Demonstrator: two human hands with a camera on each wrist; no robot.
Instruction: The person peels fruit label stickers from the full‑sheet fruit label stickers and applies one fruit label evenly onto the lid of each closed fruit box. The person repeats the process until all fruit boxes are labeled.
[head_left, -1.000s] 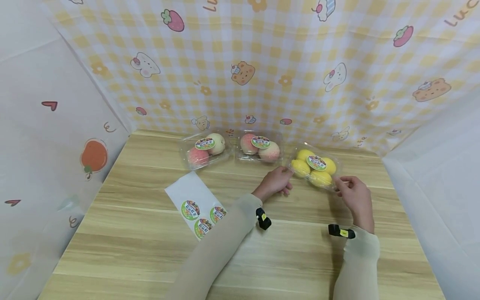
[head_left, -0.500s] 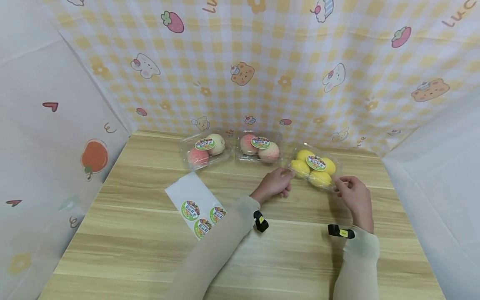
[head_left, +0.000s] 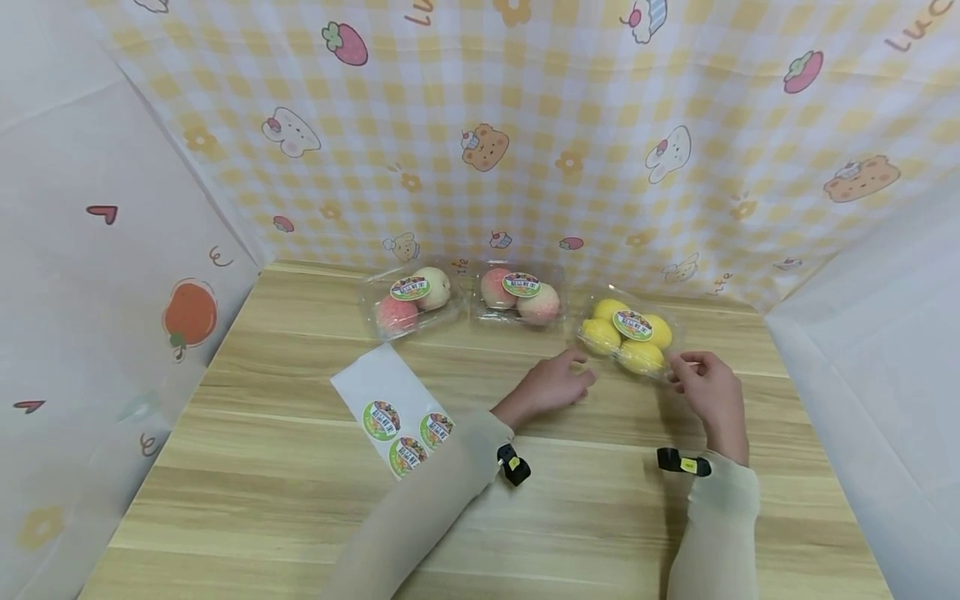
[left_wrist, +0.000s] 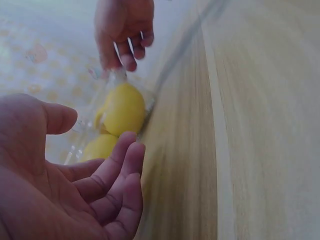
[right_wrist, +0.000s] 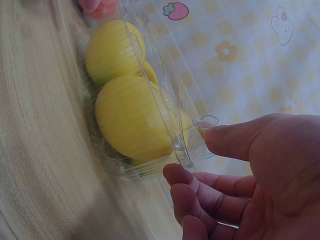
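A clear plastic box of lemons (head_left: 641, 357), with a round label (head_left: 633, 326) on its lid, lies on the table at the back right. My right hand (head_left: 708, 396) holds the near right corner of the box, with thumb and forefinger at its rim (right_wrist: 186, 162). My left hand (head_left: 555, 382) is just in front of the box's left corner, apart from it. In the left wrist view that hand (left_wrist: 60, 185) has loosely bent fingers and nothing in them; lemons (left_wrist: 124, 110) show beyond.
Two clear boxes of peaches, a left one (head_left: 397, 315) and a middle one (head_left: 538, 305), stand along the back by the checked curtain (head_left: 525, 192), both labelled. A white sticker sheet (head_left: 375, 371) with several round stickers lies left of centre, partly under the left sleeve (head_left: 427, 500).
My left hand has let go of the lemon box's left corner and drawn back toward me, its fingers loosening. The right hand and the boxes have stayed in place.
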